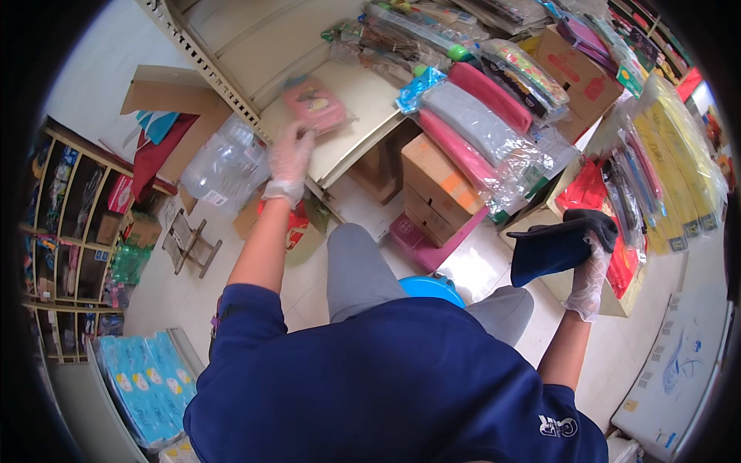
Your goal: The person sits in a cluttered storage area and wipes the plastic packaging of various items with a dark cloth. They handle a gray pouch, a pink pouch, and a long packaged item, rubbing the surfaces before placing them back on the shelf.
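Shelf of cream-painted metal [367, 104]: smooth flat board, slotted upright along its left side. Right of it, long grey-and-pink bundle in clear plastic film [467, 123]: rounded sides, film crinkled, glossy. Tan cardboard box [436, 181], square-edged, orange strip on it, sits just beside the bundle.

Dark navy folded cloth item [549, 253]: matt, soft-looking, blackish upper layer; raised at the right, extending leftward from the right hand [593, 262]. That hand, in a thin translucent glove wrinkled at the wrist, has its fingers closed round the cloth's right end.

Left hand [290, 157], gloved alike: fingers partly curled at the near edge of a flat pink packet in clear plastic [312, 106], which lies on the board just beyond the fingertips. Blurred; cannot tell whether they pinch it.
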`<action>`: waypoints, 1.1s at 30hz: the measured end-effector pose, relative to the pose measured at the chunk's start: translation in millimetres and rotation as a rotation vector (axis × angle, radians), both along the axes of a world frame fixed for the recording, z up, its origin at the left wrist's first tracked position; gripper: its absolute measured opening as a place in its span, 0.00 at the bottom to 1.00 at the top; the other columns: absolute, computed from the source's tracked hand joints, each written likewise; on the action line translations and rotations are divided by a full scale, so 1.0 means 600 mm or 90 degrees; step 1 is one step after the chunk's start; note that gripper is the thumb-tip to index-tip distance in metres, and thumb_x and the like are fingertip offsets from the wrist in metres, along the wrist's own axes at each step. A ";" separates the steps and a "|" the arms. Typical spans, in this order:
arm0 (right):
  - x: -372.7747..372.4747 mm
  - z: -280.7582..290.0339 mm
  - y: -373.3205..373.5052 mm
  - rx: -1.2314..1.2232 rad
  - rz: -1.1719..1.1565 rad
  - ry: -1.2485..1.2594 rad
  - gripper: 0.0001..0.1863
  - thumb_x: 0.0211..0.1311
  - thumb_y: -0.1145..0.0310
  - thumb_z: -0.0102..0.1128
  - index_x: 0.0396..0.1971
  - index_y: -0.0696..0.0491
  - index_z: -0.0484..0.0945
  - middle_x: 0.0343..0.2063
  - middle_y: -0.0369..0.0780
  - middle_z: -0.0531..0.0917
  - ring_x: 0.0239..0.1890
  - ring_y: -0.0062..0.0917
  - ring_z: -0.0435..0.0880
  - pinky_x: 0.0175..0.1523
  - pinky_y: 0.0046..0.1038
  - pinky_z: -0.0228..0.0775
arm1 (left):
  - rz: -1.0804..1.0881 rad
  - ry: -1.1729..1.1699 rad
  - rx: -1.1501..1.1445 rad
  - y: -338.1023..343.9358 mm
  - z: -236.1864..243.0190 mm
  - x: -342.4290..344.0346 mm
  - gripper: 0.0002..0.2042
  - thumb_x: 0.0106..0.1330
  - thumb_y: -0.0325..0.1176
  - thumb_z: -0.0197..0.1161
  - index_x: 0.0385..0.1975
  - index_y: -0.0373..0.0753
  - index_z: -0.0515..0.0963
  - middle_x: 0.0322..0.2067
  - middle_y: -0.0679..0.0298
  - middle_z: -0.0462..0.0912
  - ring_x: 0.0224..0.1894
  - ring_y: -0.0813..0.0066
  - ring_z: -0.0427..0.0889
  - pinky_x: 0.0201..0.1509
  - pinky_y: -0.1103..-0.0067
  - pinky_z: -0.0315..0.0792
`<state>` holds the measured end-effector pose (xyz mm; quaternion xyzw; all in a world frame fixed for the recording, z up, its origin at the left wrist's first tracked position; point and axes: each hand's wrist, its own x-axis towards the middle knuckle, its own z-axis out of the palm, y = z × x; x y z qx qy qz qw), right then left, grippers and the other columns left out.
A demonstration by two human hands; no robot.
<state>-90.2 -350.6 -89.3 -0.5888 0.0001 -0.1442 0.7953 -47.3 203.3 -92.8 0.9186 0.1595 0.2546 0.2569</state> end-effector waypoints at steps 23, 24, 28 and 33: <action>0.017 0.062 -0.012 -0.104 0.034 -0.104 0.26 0.70 0.54 0.53 0.57 0.58 0.71 0.50 0.44 0.79 0.51 0.29 0.79 0.59 0.31 0.72 | 0.040 0.184 -0.722 0.221 -0.028 -0.042 0.41 0.55 0.71 0.59 0.55 0.39 0.70 0.43 0.53 0.81 0.38 0.59 0.86 0.36 0.74 0.80; 0.016 0.051 -0.012 -0.092 0.028 -0.095 0.25 0.70 0.54 0.53 0.57 0.58 0.72 0.50 0.43 0.79 0.50 0.29 0.80 0.59 0.31 0.72 | 0.029 0.192 -0.737 0.223 -0.029 -0.039 0.40 0.55 0.70 0.61 0.55 0.39 0.71 0.43 0.53 0.82 0.38 0.60 0.86 0.35 0.75 0.80; 0.013 0.024 0.002 -0.063 0.020 -0.072 0.25 0.69 0.54 0.54 0.56 0.57 0.72 0.48 0.42 0.80 0.49 0.28 0.80 0.57 0.31 0.73 | 0.068 0.208 -0.775 0.202 -0.026 -0.031 0.35 0.57 0.64 0.65 0.54 0.39 0.72 0.43 0.55 0.82 0.37 0.62 0.86 0.33 0.76 0.80; 0.006 0.015 0.004 -0.040 0.021 -0.051 0.24 0.68 0.54 0.55 0.54 0.57 0.73 0.46 0.41 0.80 0.47 0.27 0.80 0.55 0.30 0.73 | -0.041 0.103 -0.776 0.193 -0.045 -0.042 0.32 0.62 0.56 0.65 0.57 0.38 0.70 0.44 0.58 0.82 0.42 0.66 0.84 0.42 0.77 0.80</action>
